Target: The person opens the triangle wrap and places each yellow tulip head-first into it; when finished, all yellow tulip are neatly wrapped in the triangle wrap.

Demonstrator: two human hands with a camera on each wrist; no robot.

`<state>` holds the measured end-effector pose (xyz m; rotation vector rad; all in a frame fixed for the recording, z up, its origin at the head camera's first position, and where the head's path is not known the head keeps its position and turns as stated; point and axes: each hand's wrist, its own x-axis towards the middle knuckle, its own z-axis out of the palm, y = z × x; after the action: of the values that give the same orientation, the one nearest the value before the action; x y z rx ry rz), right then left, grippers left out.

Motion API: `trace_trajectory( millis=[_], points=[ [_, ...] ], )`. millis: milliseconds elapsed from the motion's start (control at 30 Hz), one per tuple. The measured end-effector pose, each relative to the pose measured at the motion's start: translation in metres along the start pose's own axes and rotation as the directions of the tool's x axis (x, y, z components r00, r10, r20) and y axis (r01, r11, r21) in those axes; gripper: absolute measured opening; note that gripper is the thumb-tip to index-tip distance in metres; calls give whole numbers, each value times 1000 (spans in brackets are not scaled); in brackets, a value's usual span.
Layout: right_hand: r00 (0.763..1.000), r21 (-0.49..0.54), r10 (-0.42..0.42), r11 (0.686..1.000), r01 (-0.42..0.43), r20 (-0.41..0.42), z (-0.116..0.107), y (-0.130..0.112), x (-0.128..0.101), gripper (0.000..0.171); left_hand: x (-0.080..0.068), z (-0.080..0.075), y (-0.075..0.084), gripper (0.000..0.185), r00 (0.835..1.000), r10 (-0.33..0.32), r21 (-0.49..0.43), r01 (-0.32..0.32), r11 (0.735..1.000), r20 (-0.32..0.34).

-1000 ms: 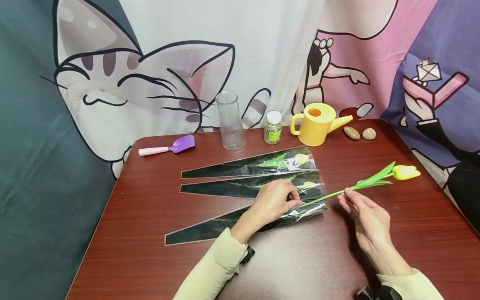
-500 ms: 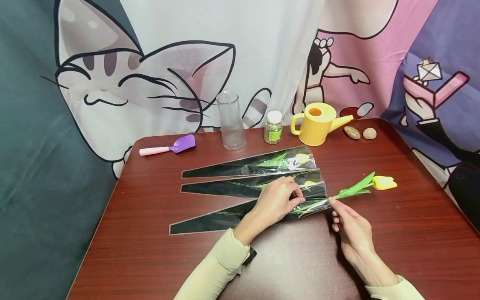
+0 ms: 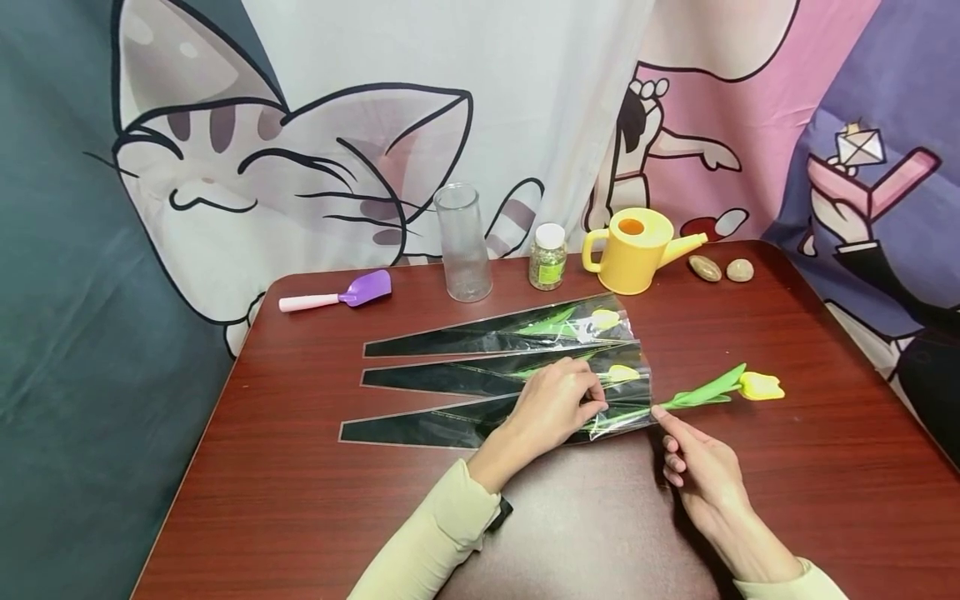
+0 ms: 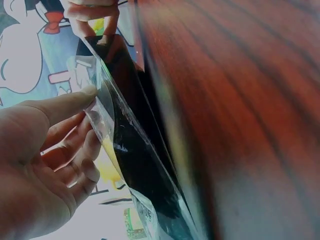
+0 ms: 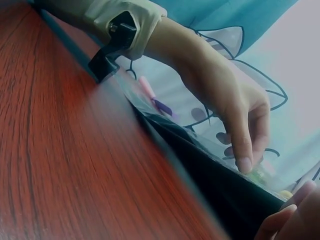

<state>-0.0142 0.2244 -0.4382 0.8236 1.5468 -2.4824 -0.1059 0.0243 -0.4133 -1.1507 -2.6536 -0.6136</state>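
A yellow tulip with green leaves points right. Its stem runs into the wide mouth of the nearest flower sleeve, clear film over black. My right hand pinches the tulip stem between thumb and fingers right at that mouth. With thumb and fingertips my left hand pinches the clear film of the sleeve; the left wrist view shows the thumb against the film edge. Behind lie two more flower sleeves, a middle one and a far one, each with a yellow tulip inside. My left hand partly covers the middle one.
Along the table's back edge stand a glass vase, a white-capped jar and a yellow watering can. Two stones lie right of it. A purple scoop lies at the back left. Printed curtains hang behind.
My right hand has moved left with the tulip, sliding more stem into the near sleeve. That sleeve's narrow end has swung away from me. The left hand stays nearly in place.
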Motion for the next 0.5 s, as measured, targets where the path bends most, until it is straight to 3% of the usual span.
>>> trace_trajectory(
  millis=[500],
  points=[
    [997,-59,30,998,-26,68,-4,0,1,16,-1,0,-2,8,999,38,-26,-38,999,23]
  ],
)
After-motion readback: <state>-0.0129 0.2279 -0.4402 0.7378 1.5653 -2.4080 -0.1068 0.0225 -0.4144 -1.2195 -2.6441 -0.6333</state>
